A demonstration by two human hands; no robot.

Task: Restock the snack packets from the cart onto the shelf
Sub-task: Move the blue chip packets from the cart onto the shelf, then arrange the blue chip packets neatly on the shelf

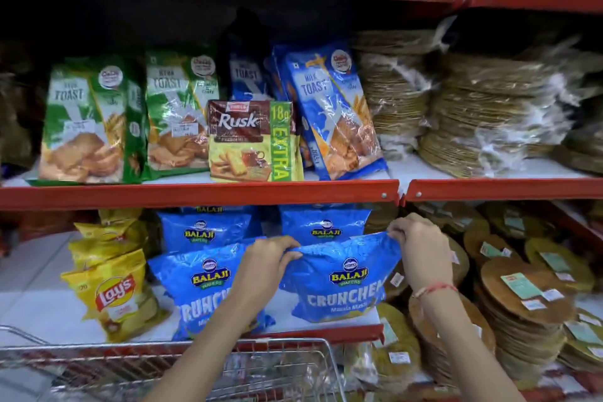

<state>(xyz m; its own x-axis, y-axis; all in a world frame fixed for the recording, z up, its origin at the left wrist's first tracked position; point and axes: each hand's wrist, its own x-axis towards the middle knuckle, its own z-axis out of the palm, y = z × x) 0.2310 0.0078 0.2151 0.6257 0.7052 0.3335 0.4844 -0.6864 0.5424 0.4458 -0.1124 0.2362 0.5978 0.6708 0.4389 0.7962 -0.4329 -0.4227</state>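
A blue Balaji Crunchem packet [342, 284] stands upright at the front of the lower shelf [326, 331]. My left hand [266, 258] pinches its top left corner and my right hand [421, 248] pinches its top right corner. Beside it on the left stands a second blue Balaji packet [195, 284], partly hidden by my left forearm. Two more blue Balaji packets [208, 230] stand behind them. The wire cart [277, 365] is at the bottom of the view; its contents are not clear.
Yellow Lay's packets [111, 284] lean on the lower shelf's left, next to bare white shelf. The upper shelf [195, 196] holds toast packets [88, 121] and a Rusk packet [251, 140]. Stacks of wrapped round papads [522, 297] fill the right side.
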